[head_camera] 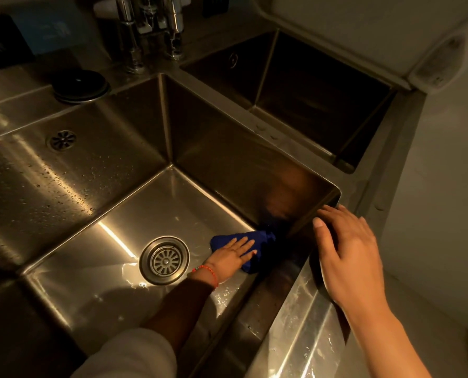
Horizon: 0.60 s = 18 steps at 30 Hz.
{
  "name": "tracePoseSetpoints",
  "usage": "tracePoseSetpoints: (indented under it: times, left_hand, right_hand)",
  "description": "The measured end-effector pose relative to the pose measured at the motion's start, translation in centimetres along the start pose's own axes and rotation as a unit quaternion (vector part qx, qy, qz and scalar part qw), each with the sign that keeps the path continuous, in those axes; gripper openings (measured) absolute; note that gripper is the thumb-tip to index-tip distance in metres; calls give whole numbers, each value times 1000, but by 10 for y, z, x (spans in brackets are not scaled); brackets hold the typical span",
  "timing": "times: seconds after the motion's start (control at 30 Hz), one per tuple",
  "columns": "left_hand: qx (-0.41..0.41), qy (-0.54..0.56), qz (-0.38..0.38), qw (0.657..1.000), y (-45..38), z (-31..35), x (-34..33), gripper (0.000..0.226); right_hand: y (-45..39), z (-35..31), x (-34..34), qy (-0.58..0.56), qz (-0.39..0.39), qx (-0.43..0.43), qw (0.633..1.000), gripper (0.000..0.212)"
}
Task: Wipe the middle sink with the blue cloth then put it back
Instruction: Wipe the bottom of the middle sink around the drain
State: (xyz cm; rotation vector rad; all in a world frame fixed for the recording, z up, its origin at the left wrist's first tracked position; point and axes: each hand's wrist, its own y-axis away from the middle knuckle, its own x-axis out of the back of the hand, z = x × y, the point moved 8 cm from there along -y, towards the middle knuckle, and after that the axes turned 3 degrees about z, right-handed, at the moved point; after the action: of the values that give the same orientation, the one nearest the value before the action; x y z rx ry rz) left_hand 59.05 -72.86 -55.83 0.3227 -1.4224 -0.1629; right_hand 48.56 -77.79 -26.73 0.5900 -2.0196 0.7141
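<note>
Right now I see my left sleeve [134,353] at the bottom, and my left arm reaches down into the middle sink [96,271]. My left hand [231,257] lies flat on the blue cloth [257,241], with its fingers straight and a little apart, pressing the cloth onto the sink floor. A red bead bracelet [208,271] sits on that wrist. The cloth is bunched up in the near right corner of the sink floor, just beside the round drain [164,260]. Its far end pokes up against the right wall, I think, but that corner is dark. Small puddles shine on the floor near the drain.

My right hand [347,249] rests on the steel rim [306,317] at the sink's right corner. Its fingers are loose and a bit spread, holding nothing.

To the left is a wet, shallow steel tray [36,181] with a small drain [61,139]. Farther back sits a black round lid [80,84]. Behind it stand shiny taps [148,31]. Off to the far right is another deep sink [309,99], very dark inside.
</note>
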Motion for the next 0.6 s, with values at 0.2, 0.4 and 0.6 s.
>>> tracePoseSetpoints:
  times: [0.2, 0.4, 0.6]
  left_hand:
    - [-64, -27, -12, 997, 4, -8, 2, 63]
    - [-102, -33, -10, 994, 17, -25, -2, 68]
    - [-7, 14, 22, 1000, 22, -15, -4, 75]
  right_hand:
    - [0, 0, 0, -6, -2, -1, 1000, 33]
    - [0, 1, 0, -7, -2, -3, 1000, 37]
    - [0, 0, 0, -11, -6, -5, 1000, 46]
